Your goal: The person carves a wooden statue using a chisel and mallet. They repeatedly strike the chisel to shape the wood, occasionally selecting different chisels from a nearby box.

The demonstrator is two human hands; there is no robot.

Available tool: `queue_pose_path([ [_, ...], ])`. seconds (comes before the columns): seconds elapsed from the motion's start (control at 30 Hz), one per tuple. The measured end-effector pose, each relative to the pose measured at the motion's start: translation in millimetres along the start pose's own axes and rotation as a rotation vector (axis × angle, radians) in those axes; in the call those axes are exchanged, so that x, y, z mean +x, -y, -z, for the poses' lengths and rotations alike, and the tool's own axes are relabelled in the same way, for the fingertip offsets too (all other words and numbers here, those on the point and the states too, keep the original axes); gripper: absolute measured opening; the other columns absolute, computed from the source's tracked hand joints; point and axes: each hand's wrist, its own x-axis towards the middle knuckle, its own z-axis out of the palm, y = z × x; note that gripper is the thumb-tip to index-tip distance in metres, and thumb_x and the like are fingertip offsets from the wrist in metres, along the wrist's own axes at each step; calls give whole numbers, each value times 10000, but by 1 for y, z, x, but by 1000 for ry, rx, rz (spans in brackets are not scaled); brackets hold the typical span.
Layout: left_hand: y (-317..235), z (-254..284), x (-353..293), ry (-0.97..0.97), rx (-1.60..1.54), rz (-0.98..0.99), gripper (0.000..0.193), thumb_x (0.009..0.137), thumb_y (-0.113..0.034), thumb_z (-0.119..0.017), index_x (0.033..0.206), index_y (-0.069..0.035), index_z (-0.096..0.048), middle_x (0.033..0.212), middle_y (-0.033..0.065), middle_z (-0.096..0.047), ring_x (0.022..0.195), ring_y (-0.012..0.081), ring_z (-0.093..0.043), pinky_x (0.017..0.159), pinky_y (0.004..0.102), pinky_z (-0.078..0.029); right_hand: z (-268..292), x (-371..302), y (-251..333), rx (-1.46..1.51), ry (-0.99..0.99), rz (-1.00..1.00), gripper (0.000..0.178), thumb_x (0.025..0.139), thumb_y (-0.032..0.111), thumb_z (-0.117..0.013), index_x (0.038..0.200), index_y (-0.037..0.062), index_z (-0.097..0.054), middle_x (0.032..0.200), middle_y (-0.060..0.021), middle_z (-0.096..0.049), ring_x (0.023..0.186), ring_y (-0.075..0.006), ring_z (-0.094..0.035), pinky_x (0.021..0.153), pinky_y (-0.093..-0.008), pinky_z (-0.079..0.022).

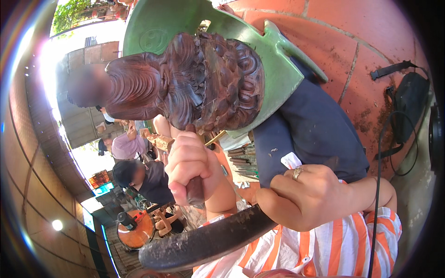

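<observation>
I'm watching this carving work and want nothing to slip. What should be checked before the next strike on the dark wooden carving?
1. Left hand wrapped around the chisel handle: ok.
2. Right hand gripping the dark mallet: ok.
3. Chisel tip seated on the dark wooden carving: cannot tell, hidden by the fist.
4. Carving braced against the green plastic chair: ok.
5. Black cable away from the mallet: ok.
</observation>
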Motion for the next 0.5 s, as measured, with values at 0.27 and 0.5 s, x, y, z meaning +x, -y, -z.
queue_pose_path([
  [0.27,3,1,-4,-6,-66,5,546,931,-388,-316,539,-40,-467,535,79,-475,509,220,-421,526,356,-348,-5,0,-4,19,-57,4,153,698,121,-623,799,64,-523,596,14,-364,376,-52,-382,332,-224,-312],
  [0.5,3,3,1,93,-2,33,503,938,-334,-277,510,-82,-361,476,44,-331,495,172,-314,518,326,-261,-9,3,-2,-191,-29,-52,152,711,126,-625,806,62,-525,582,25,-338,380,-49,-347,342,-218,-279],
])
